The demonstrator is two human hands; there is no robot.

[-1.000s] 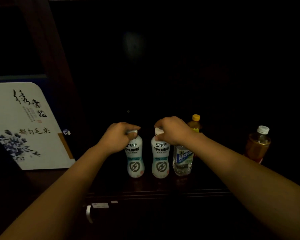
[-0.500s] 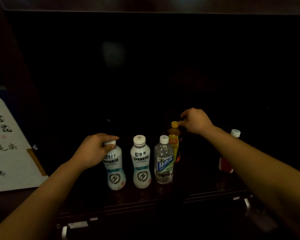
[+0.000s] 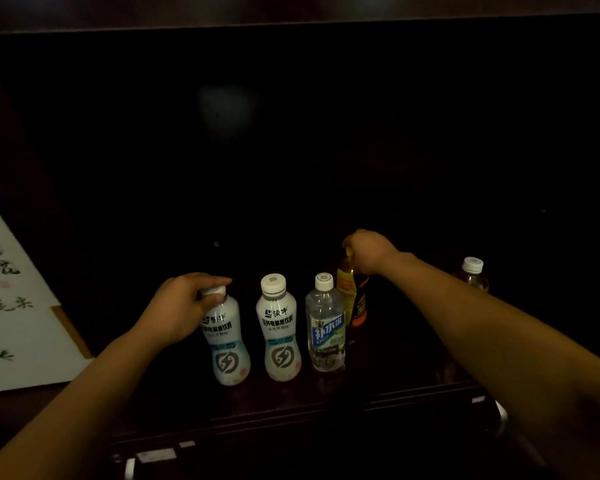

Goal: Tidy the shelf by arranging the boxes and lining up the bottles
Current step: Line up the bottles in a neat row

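A: Five bottles counted on the dark shelf (image 3: 291, 400). From the person's left: first white bottle (image 3: 226, 344), second white bottle (image 3: 279, 332), clear water bottle (image 3: 325, 325), yellow-capped bottle (image 3: 350, 292), and an amber bottle (image 3: 473, 275) with a white cap.

B: Spacing?

A: First three stand upright in a row near the front edge, close together but with small gaps between them. Yellow-capped bottle sits just behind and to the right of the clear water bottle, partly hidden by it. Amber bottle is well apart on the far right, its lower part hidden behind the right forearm.

B: Left hand (image 3: 184, 308)?

A: Wrapped around the neck of the first white bottle, fingers curled over the cap, thumb on the near side. Bottle upright, base on the shelf.

B: Right hand (image 3: 369, 251)?

A: Closed over the top of the yellow-capped bottle. Fingers bunched together on the cap; only a sliver of yellow shows beneath them. Cannot tell whether that bottle's base is on the shelf; too dark back there.

B: Boxes?

A: One white box (image 3: 18, 313) at far left, cut off by the frame edge, tilted back, with black brush characters on its face. It stands apart from the bottles. Shelf interior behind is too dark to read.
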